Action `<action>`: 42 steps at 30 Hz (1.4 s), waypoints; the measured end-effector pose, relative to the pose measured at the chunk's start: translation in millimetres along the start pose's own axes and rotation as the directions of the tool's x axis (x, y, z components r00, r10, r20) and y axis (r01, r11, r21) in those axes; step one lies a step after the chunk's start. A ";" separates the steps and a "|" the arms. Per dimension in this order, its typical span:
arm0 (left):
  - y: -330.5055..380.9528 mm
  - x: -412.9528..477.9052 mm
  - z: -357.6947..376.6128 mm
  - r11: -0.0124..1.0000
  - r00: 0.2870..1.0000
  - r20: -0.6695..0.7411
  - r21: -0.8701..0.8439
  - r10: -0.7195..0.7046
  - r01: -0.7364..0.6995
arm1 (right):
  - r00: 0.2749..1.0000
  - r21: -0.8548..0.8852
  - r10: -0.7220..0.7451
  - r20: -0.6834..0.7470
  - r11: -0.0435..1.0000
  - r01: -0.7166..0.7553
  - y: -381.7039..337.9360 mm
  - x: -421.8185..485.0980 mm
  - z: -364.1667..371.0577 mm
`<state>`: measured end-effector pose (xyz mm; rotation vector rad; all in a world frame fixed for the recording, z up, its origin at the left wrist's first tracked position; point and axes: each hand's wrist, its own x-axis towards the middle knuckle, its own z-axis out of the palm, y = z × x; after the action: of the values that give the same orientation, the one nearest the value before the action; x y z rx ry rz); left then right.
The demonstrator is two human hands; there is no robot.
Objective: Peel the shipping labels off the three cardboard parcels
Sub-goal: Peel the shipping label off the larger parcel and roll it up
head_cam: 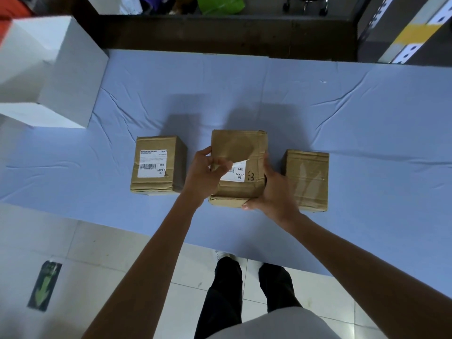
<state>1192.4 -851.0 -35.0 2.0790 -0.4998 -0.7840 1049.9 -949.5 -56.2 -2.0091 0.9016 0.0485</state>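
Observation:
Three brown cardboard parcels stand in a row on the blue cloth. The left parcel (156, 165) carries a whole white shipping label (152, 163) on top. On the middle parcel (238, 148) the label (236, 173) is half lifted, its upper part folded back. My left hand (206, 171) pinches that lifted edge. My right hand (271, 192) grips the middle parcel's right side and front corner. The right parcel (309, 177) shows only tape on top, no label.
A large white box (61, 77) sits at the table's (318, 106) back left corner. The table's near edge runs across the view just in front of my legs, with tiled floor below. Dark shelving and bags lie beyond the far edge.

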 end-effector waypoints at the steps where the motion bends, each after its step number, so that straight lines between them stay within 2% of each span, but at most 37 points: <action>1: -0.6 1.1 0.1 1.000 1.000 0.008 0.001 -0.001 0.001 | 1.000 -0.003 0.001 -0.002 1.000 -0.001 0.0 0.2 0.2; 11: 0.9 0.7 0.4 1.000 1.000 0.009 -0.028 0.001 -0.001 | 1.000 -0.022 0.012 -0.011 1.000 -0.012 1.2 1.4 1.5; 19: 4.0 -0.9 -0.8 0.997 0.997 0.053 -0.054 -0.053 0.056 | 0.999 -0.032 0.030 -0.015 0.999 -0.030 -0.2 1.1 0.9; 42: 3.6 -4.5 -1.2 0.997 1.000 0.028 -0.070 -0.012 0.014 | 0.999 -0.008 0.039 0.009 0.999 -0.039 -2.7 0.3 0.2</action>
<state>1189.8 -849.7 -29.9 2.0111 -0.4678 -0.8275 1051.8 -948.6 -54.5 -1.9969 0.9359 0.0829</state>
